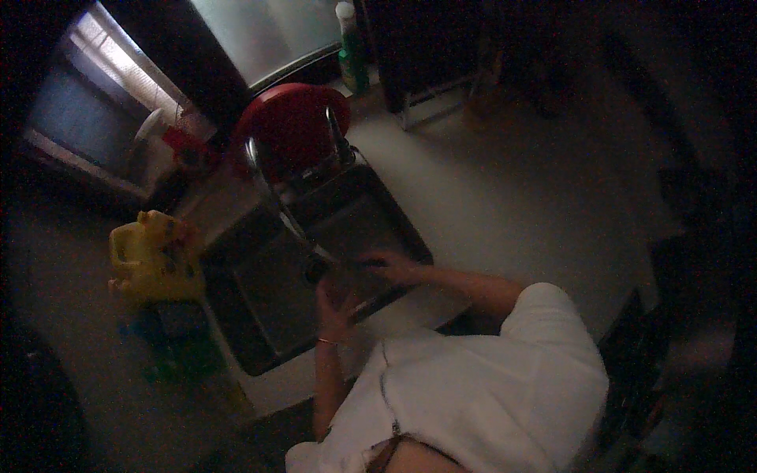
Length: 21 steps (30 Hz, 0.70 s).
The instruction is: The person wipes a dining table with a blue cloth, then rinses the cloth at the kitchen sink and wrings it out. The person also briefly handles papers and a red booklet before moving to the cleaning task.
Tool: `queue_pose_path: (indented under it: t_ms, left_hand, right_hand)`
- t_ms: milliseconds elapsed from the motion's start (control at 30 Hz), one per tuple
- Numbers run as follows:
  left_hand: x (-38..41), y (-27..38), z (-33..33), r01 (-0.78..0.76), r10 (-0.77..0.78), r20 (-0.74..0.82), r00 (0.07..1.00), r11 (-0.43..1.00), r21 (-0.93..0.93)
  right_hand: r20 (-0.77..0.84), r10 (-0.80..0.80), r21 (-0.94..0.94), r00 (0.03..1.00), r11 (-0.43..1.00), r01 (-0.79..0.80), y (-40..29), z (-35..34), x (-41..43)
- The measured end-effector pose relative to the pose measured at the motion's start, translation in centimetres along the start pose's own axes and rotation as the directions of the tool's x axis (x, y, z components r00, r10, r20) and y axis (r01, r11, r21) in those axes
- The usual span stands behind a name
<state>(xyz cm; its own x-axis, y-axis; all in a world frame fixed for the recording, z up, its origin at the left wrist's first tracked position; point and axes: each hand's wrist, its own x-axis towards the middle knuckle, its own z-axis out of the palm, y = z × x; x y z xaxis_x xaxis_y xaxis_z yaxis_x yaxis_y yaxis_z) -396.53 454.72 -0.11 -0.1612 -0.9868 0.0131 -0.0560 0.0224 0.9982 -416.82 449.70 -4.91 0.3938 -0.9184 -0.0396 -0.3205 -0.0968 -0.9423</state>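
Both my hands are over the near edge of a dark double-basin sink [248, 355], close to the end of a curved chrome faucet [290, 222]. My left hand [337, 307] is raised just below the spout's end, thumb and fingers apart, with a thin bracelet at the wrist. My right hand [387, 266] reaches in from the right, fingers pointing towards the spout. No held object can be made out in either hand, though the dimness blurs the fingers. Whether water runs from the spout cannot be told.
Behind the faucet stands a large red basin [284, 127]. A yellow jug [157, 254] and dark green and blue items are left of the sink. A green bottle [353, 65] with a white top stands by the window. A pale countertop [473, 195] extends right.
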Motion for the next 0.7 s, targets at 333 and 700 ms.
queue_pose_path:
  t_ms: [333,700]
  left_hand:
    - [8.2,-2.1,-7.9,0.204,-0.21,-0.226,0.951,0.978,-0.05]
    - [10.2,-9.2,-3.7,0.111,-0.144,-0.27,0.952,0.985,-0.135]
  right_hand:
    - [-0.241,0.07,0.178,0.968,0.984,-0.027,-6.5,2.9,8.9]
    - [-0.336,-0.376,-0.162,0.864,0.926,0.34,-9.6,-0.8,9.3]
